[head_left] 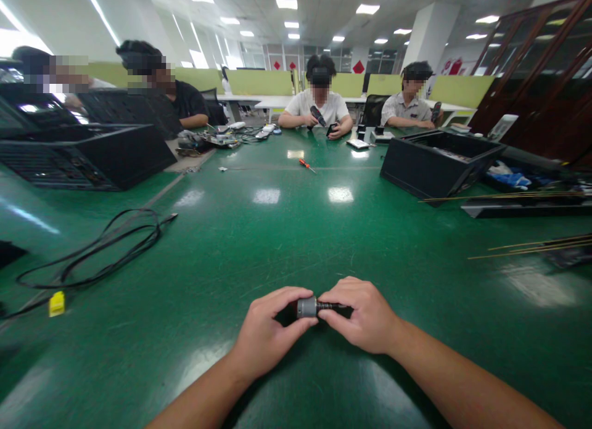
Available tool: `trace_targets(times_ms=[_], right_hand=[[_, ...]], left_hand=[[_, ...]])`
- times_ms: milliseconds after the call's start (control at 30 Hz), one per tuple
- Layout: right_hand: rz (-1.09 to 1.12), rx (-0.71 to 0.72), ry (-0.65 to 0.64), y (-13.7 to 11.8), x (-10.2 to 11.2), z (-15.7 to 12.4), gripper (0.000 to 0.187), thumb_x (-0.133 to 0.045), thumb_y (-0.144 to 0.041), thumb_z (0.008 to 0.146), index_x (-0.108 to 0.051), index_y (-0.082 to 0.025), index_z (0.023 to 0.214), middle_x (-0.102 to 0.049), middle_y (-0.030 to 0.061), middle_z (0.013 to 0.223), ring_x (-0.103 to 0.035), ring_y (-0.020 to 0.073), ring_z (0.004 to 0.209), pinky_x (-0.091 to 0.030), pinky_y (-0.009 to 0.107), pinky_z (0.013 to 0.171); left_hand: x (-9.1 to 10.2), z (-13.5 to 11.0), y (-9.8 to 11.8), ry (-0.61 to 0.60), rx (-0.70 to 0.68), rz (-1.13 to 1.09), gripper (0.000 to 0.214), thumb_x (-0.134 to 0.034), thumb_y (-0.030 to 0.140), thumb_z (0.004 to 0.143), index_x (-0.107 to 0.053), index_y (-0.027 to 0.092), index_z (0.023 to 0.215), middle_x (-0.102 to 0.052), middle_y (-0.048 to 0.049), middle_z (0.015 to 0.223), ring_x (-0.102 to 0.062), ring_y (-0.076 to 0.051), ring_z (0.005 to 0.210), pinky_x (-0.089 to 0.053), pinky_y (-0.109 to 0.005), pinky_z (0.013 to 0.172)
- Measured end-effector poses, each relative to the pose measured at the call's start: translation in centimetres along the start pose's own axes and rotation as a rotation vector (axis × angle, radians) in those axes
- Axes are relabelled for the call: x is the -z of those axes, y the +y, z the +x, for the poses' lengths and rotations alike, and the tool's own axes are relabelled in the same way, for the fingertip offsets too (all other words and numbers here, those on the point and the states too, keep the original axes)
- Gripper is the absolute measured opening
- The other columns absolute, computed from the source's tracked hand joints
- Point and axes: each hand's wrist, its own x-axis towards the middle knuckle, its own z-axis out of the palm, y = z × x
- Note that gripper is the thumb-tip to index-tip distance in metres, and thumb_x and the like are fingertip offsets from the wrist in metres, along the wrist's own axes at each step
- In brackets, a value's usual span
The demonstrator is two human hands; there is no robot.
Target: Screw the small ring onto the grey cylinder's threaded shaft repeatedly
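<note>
A short grey metal cylinder (307,307) with a thin, dark, ribbed shaft (329,306) lies level between my hands, a little above or on the green table. It resembles a hole saw or a drill chuck with a bit, but I cannot tell which. My left hand (272,327) is closed around the cylinder, thumb below and fingers above. With thumb and fingertips my right hand (361,312) pinches the piece where the cylinder meets the shaft. The shaft's far end is partly hidden by the right palm and fingers.
A looped black cable (111,250) with a yellow tag (57,304) lies left. Black computer cases stand left (120,158) and right (435,170). An orange screwdriver (305,164) lies mid-table; thin rods (531,250) lie right. Several people sit across; one holds a power drill (317,115).
</note>
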Motion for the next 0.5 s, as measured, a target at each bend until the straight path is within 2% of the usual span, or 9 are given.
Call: trace_targets(times_ms=[500], right_hand=[[0.001, 0.009, -0.01, -0.14, 0.19, 0.05, 0.008, -0.067, -0.023, 0.089, -0.074, -0.021, 0.093, -0.077, 0.002, 0.082, -0.067, 0.0181, 0.07, -0.045, 0.031, 0.072]], left_hand=[[0.03, -0.03, 0.25, 0.011, -0.001, -0.002, 0.031, -0.082, 0.021, 0.076, -0.071, 0.025, 0.105, -0.077, 0.0001, 0.095, -0.073, -0.016, 0.085, -0.058, -0.024, 0.08]])
